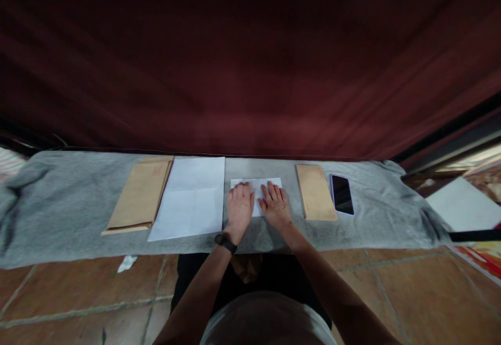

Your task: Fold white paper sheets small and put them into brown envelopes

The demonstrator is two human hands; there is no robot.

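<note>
A folded white sheet of paper (pixel 257 210) lies on the grey cloth in front of me, under both hands. My left hand (pixel 240 205), with a dark band on its wrist, rests flat on the paper's left part. On its right part lies my right hand (pixel 276 205), fingers spread and pressed down. Neither hand grips anything. Left of them are larger white sheets (pixel 191 199) with a crease across the middle. A brown paper envelope (pixel 317 192) lies to the right of my right hand.
A stack of brown envelopes (pixel 136 196) sits at the left. Beyond the single envelope is a phone (pixel 342 194) with a dark screen. The grey cloth (pixel 391 204) covers a narrow table against a dark red curtain (pixel 242 73). A white scrap (pixel 127 263) lies on the tiled floor.
</note>
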